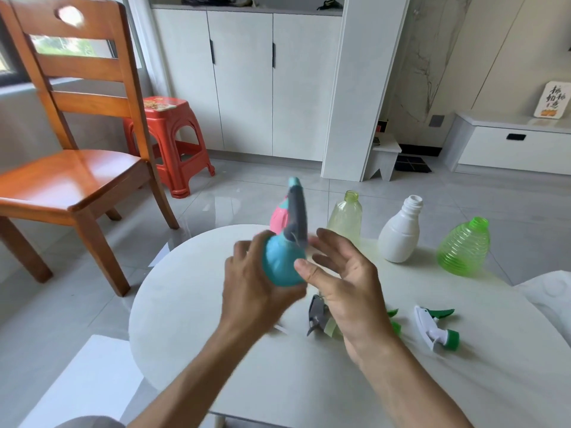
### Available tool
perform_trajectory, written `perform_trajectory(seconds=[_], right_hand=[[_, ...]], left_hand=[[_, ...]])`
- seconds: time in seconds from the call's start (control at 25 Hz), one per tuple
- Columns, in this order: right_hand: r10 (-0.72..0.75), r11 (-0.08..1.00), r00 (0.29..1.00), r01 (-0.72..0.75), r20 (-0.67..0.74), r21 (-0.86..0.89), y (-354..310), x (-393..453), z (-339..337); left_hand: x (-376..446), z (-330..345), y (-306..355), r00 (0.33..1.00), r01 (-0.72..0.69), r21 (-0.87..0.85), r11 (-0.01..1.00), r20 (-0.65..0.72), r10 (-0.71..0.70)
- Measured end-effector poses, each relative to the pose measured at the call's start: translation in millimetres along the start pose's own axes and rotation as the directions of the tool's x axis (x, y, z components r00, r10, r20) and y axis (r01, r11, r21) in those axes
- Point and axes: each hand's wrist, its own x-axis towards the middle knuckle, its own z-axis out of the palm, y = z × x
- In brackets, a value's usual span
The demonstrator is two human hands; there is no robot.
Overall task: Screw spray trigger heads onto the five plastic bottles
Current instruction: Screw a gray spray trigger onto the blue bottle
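A single head-worn, wide-angle camera is being aimed forward and down over a round white table (191, 304), with both forearms being framed rising from the bottom edge. The hands are being caught at close range, seemingly motion-blurred. The wooden chair (74, 168) and white cabinets (247, 81) beyond are being bowed by the lens. No second view is being offered.

Two bare arms

The left hand (250, 279) and right hand (346, 282) are wearing no sleeves, gloves or rings.
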Motion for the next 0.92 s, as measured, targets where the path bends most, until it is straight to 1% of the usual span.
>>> perform_trajectory(seconds=[0.12, 0.24, 0.4, 0.52, 0.64, 0.8, 0.84, 0.92], right_hand=[[0.125, 0.985, 0.988, -0.113, 0.089, -0.129, 6.0, 3.1, -14.9], [0.224, 0.953, 0.965, -0.189, 0.134, -0.237, 15.4, 2.2, -22.2], [0.247, 0.887, 0.953, -0.149, 0.176, -0.437, 25.1, -0.2, -26.4], [0.256, 0.841, 0.947, -0.120, 0.192, -0.528, 32.3, 3.1, -25.1], [0.258, 0.821, 0.943, -0.099, 0.210, -0.562, 34.1, 7.7, -21.2], [0.257, 0.812, 0.944, -0.095, 0.207, -0.577, 31.9, 8.4, -18.4], [0.243, 0.794, 0.949, -0.076, 0.201, -0.603, 32.4, 8.2, -17.7], [0.194, 0.724, 0.959, 0.000, 0.204, -0.690, 34.2, 5.3, -12.2]], left_hand=[[61.2, -26.3, -35.8, 0.997, 0.071, -0.069, 0.995, -0.032, -0.074], [113.7, -32.4, -75.4, 0.990, 0.141, -0.050, 0.989, 0.015, -0.140], [151.8, -11.6, -120.0, 0.959, 0.271, -0.128, 0.954, 0.123, -0.256], [170.8, -1.4, -137.1, 0.951, 0.276, -0.167, 0.947, 0.193, -0.243], [179.5, 1.3, -145.8, 0.942, 0.296, -0.200, 0.934, 0.225, -0.250], [172.4, 0.0, -144.0, 0.927, 0.326, -0.168, 0.930, 0.251, -0.280], [167.2, -0.9, -145.2, 0.912, 0.361, -0.160, 0.919, 0.268, -0.311], [151.5, -6.4, -148.4, 0.851, 0.482, -0.109, 0.870, 0.295, -0.435]])
